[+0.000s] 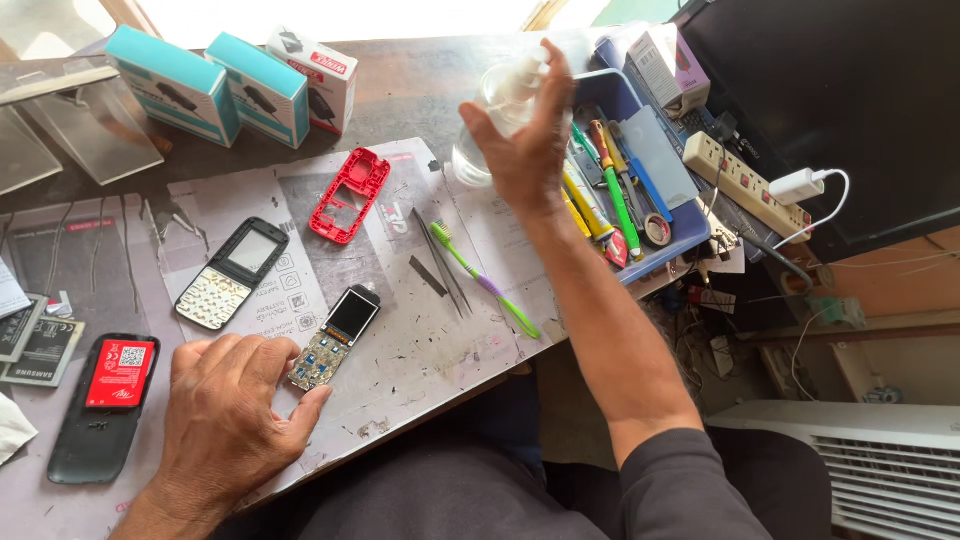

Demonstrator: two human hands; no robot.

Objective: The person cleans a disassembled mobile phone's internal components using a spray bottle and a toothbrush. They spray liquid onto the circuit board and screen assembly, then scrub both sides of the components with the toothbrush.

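While the left hand (225, 415) lay flat on the tabletop (420, 350), its loose grip holding nothing and fingertips touching a bare phone circuit board (335, 338), the right hand (525, 135) was raised with its grip closed around a clear plastic spray bottle (490, 115) above the tabletop's far side. A red phone frame (350, 195), tweezers (440, 262) and a green toothbrush (485, 280) lay between them.

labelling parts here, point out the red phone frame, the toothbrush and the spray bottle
red phone frame (350, 195): head view, on its left side rail
toothbrush (484, 280): head view, on mid handle
spray bottle (490, 105): head view, on its clear body beside the right hand (525, 150)
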